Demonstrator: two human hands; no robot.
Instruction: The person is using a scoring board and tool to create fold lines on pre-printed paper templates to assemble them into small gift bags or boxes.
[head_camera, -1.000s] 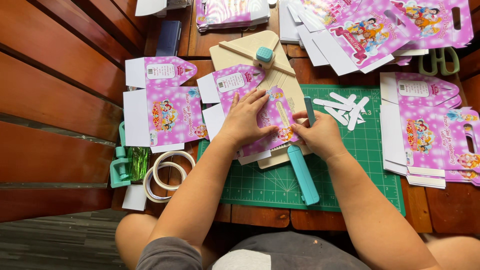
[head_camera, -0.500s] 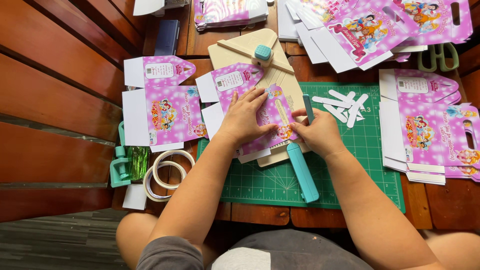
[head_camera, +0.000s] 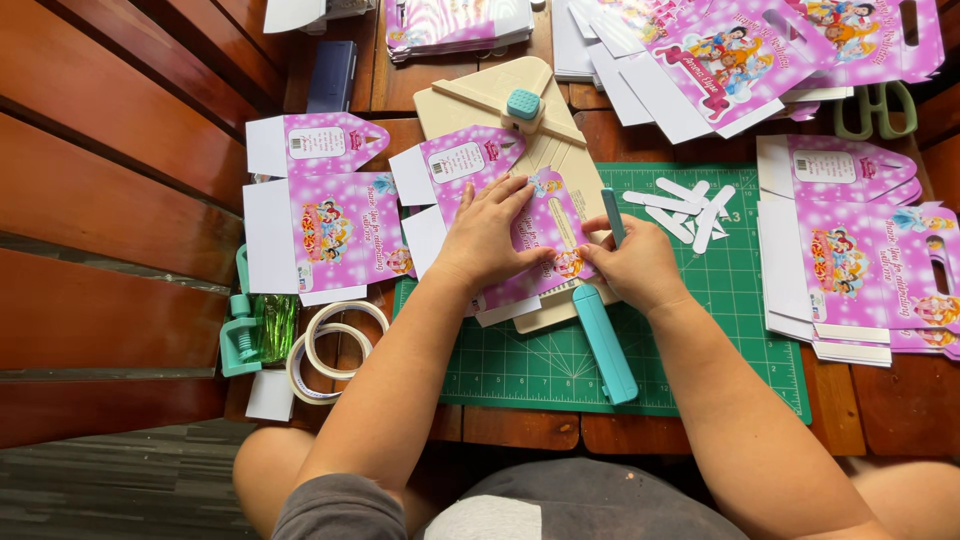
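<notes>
While I scan from the left edge, I log one green tape dispenser beside two rolls of white tape, all on the wooden table. One flat pink printed box blank lies above them, well apart from either hand. Next comes the left hand, spread flat with fingers splayed, pressing down on a second pink box blank; that blank lies directly under the palm and on the beige scoring board, which carries one teal slider. Just right of it, the right hand is closed around a thin teal scoring tool, tip touching the blank's right edge. One teal-handled tool lies on the green cutting mat, below the right hand. I count about six white paper strips on the mat, near the right hand. At far right, one stack of pink blanks sits; I cannot tell its count. More blanks lie fanned above, beside green scissors.
</notes>
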